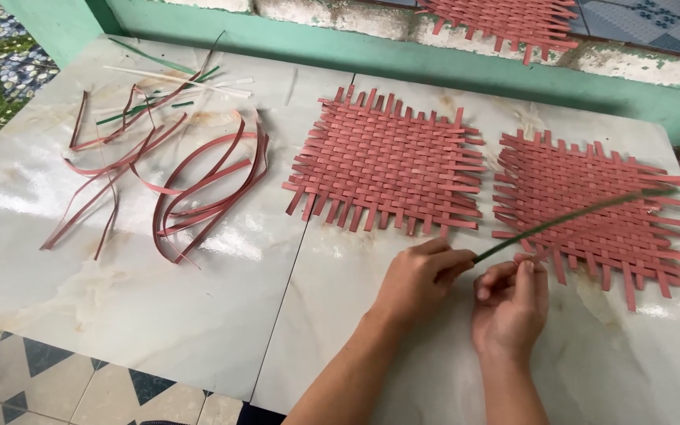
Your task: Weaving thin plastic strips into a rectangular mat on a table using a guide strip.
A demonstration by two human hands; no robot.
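My left hand [423, 275] pinches the near end of a thin green strip [568, 220] that runs up and right across a red woven mat [592, 205]. My right hand [513, 303] sits just beside it, fingers curled at the lower left edge of that mat, touching a protruding red strip end. A second red woven mat [391, 161] lies to the left of the first, above my left hand.
A loose pile of red strips [190, 185] lies at the left of the pale marble-like tabletop [159, 299], with green and white strips [175, 86] behind it. A third red mat [513, 20] rests on the green ledge at the back. Patterned floor tiles show below the table edge.
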